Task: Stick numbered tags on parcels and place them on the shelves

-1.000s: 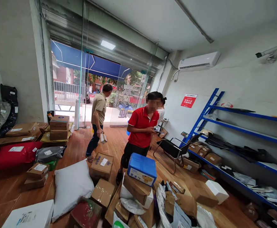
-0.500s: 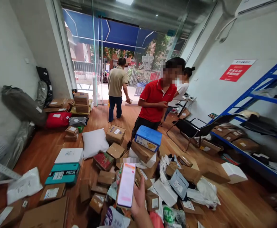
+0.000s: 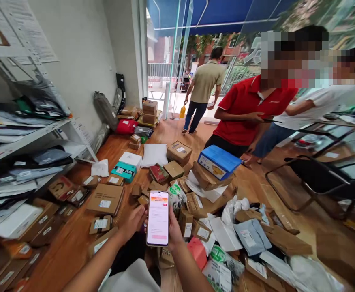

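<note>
A smartphone (image 3: 157,219) stands upright in front of me with its screen lit, showing a white page with an orange banner. My right hand (image 3: 174,231) is closed around its right edge, most of the fingers hidden behind it. At the phone's left edge, my left hand (image 3: 135,221) has its fingers curled against the side; the fingertips are partly hidden. Below and around the phone lie cardboard parcels, among them a small box (image 3: 185,223) and a white and green plastic bag (image 3: 177,194).
A shelf (image 3: 28,140) of parcels stands at left. Across the floor lie a teal box (image 3: 124,172), a white pillow-like parcel (image 3: 155,155), a blue box (image 3: 218,161) and grey bags (image 3: 252,237). A person in red (image 3: 253,109) stands ahead; a black chair (image 3: 311,178) is at right.
My view has swung left, bringing the shelf into sight. My left hand has come up beside the phone. The person in beige has walked on toward the doorway.
</note>
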A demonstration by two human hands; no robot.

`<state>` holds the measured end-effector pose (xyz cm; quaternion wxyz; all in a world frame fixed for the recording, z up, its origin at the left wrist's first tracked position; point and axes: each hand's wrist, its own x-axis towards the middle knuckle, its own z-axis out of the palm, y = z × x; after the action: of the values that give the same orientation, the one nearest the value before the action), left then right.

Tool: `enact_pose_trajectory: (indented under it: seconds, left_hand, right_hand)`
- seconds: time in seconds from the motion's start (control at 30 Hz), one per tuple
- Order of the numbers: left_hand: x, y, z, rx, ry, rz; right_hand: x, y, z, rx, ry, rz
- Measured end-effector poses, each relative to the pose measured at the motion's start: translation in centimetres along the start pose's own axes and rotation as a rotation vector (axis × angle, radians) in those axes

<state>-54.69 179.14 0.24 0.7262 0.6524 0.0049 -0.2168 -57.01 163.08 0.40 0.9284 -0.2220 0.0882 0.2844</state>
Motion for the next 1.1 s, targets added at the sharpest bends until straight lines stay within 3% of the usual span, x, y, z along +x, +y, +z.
enact_pose_trajectory:
  seconds: [0.1, 0.17, 0.4, 0.53, 0.67, 0.8, 0.9, 1.0, 1.1]
  left_hand:
    - [-4.2, 2.5, 0.7, 0.012, 0.064, 0.007]
    - [-6.1, 3.0, 0.5, 0.036, 0.13, 0.029]
    - [-13.2, 1.0, -0.7, 0.06, 0.219, 0.076]
    - [-19.8, -0.8, -3.5, 0.028, 0.302, 0.106]
    - [-30.3, -4.1, -9.0, 0.018, 0.426, 0.157]
    - [-44.2, -8.6, -14.3, -0.032, 0.525, 0.209]
    - [-54.0, -11.4, -16.8, -0.089, 0.617, 0.236]
    - [-61.6, -12.8, -18.5, -0.123, 0.687, 0.251]
    - [-66.5, -13.5, -19.6, -0.114, 0.754, 0.287]
  right_hand:
    - [-1.6, 3.4, 1.1, 0.014, -0.069, 0.034]
    - [-2.8, 5.5, 1.7, -0.001, -0.088, 0.058]
    - [-7.5, 11.8, 2.8, -0.119, -0.06, 0.091]
    - [-8.8, 18.0, 4.3, -0.151, -0.104, 0.13]
    - [-10.1, 28.1, 7.2, -0.181, -0.212, 0.258]
    - [-12.5, 40.2, 10.6, -0.213, -0.273, 0.392]
    - [-14.8, 48.4, 13.4, -0.234, -0.304, 0.473]
    - [-16.9, 54.5, 16.2, -0.278, -0.297, 0.571]
    - [-18.3, 58.3, 18.3, -0.305, -0.262, 0.64]
